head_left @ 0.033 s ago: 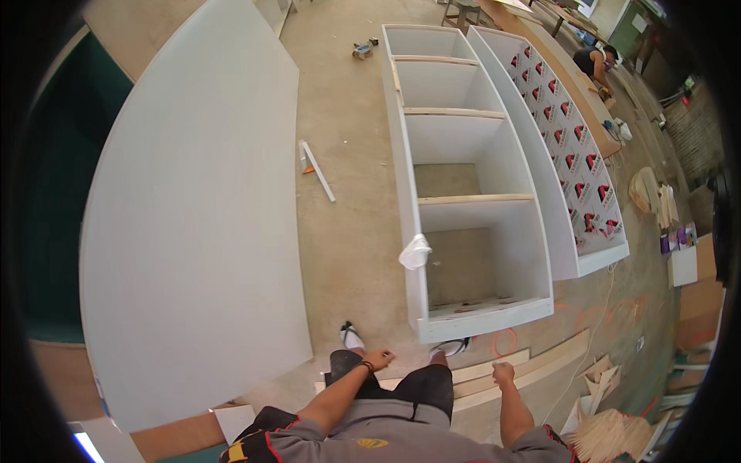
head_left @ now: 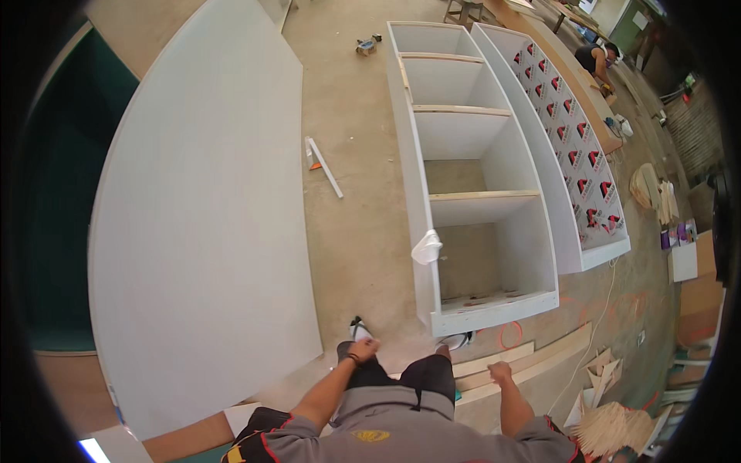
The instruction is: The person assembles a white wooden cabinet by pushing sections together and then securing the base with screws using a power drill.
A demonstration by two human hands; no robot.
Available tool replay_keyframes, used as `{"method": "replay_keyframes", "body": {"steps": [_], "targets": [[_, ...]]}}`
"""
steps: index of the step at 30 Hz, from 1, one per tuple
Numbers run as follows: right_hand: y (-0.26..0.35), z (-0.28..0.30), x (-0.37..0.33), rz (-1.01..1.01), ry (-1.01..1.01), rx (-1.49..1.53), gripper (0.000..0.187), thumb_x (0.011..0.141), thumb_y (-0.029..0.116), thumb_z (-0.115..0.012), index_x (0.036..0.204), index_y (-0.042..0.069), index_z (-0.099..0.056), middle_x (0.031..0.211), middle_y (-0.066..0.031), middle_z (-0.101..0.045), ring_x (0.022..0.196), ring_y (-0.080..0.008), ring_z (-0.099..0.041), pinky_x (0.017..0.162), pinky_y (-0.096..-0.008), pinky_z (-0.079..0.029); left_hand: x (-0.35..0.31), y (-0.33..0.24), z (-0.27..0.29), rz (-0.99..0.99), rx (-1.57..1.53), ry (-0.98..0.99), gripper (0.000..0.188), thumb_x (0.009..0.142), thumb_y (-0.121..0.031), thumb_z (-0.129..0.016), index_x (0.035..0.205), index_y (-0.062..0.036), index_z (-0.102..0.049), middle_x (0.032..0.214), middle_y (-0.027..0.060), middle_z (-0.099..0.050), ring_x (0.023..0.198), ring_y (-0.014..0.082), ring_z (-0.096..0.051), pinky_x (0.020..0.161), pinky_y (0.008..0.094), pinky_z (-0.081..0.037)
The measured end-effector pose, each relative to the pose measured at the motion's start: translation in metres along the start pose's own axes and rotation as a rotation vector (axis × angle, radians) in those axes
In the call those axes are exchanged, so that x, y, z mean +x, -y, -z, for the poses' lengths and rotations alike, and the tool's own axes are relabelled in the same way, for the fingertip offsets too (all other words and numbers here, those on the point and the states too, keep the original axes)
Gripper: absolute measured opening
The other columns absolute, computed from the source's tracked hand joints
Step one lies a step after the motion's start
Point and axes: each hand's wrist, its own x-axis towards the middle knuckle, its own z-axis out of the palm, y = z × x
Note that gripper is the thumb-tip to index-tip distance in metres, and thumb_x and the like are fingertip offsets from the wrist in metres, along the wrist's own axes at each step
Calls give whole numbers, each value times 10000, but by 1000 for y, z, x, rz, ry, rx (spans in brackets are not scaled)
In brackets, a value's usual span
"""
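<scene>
My left hand (head_left: 363,350) hangs over my left knee, its fingers loosely curled, with nothing visible in it. Off to the right, my right hand (head_left: 499,373) is held in a loose fist above the wooden boards (head_left: 532,359) on the floor; no object shows in it. Neither hand touches any furniture. In front of me lies a white cabinet frame (head_left: 494,318), open upward and split by crosspieces into several compartments. A crumpled white plastic bag (head_left: 427,247) hangs on its left edge. To my left spreads a large white panel (head_left: 201,231).
A second white cabinet (head_left: 606,258), lined with printed sheet, lies beside the first. A white angled piece (head_left: 328,168) and a tool (head_left: 367,46) are on the floor. Wood scraps (head_left: 602,374) and a cable (head_left: 594,324) lie at right. Another person (head_left: 594,62) crouches at the far right.
My left hand has moved slightly left and up, toward my left knee. My right hand has shifted only a little. The cabinets and panel appear slightly further right in the view.
</scene>
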Motion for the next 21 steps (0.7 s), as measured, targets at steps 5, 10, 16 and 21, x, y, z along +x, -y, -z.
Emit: {"method": "replay_keyframes", "body": {"steps": [5, 10, 16, 21], "targets": [[61, -67, -43, 63, 221, -46, 267, 846, 271, -689, 981, 50, -624, 746, -90, -660, 630, -204, -653, 508, -379, -528, -90, 63, 193, 281, -366, -259, 437, 937, -436, -550, 1156, -61, -598, 956, 74, -686, 779, 157, -652, 632, 327, -544], [189, -95, -94, 157, 83, 271, 280, 864, 283, -676, 1009, 47, -635, 773, -87, -676, 638, -180, -669, 513, -331, -535, -98, 116, 284, 349, -506, -352, 453, 944, -437, -533, 1207, -69, -539, 1021, 116, -676, 855, 226, -670, 669, 416, -559], [309, -86, -89, 280, 46, 103, 285, 835, 262, -693, 998, 31, -662, 753, -90, -683, 628, -163, -667, 501, -311, -528, -22, 74, 276, 378, -681, -268, 406, 956, -387, -528, 1205, -66, -518, 1112, 156, -642, 955, 287, -658, 788, 497, -540], [430, -67, -20, 348, 25, 85, 304, 805, 262, -690, 968, 6, -686, 706, -118, -693, 575, -177, -662, 522, -321, -534, 36, -8, 289, 305, -554, -103, 412, 951, -376, -552, 1213, -59, -535, 1077, 148, -667, 937, 259, -666, 777, 466, -554]]}}
